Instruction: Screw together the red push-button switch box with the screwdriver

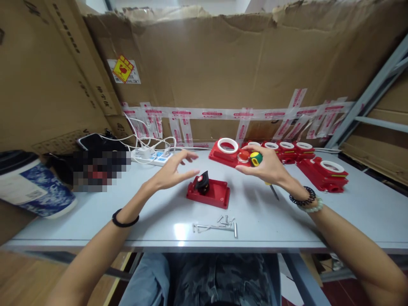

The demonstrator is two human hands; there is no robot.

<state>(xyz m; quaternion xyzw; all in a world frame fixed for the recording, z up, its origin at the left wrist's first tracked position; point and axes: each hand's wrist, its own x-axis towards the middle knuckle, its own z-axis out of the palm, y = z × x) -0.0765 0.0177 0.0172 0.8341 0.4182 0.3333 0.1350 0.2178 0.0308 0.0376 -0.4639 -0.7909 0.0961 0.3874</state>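
Note:
My left hand (174, 170) is open, thumb and fingers apart. It hovers at the left of an open red housing base (218, 196) lying on the table. A black knob-like part (202, 182) with a small red-and-white spot stands in the base's left end, near my thumb. My right hand (267, 163) grips a red housing cover (216, 157) by its right end, above the table. The cover bears a white ring (227, 145) and a clear-rimmed red part (244, 155). The same hand also holds a screwdriver (256, 159) with a green-and-yellow handle, its shaft pointing down.
Several screws (225, 220) and a silver T-shaped rod (235, 229) lie near the front edge. Several red housings (325, 176) with white rings stand at the right. Behind are a power strip (156, 158) and cardboard (207, 63). A large cup (35, 187) is at far left.

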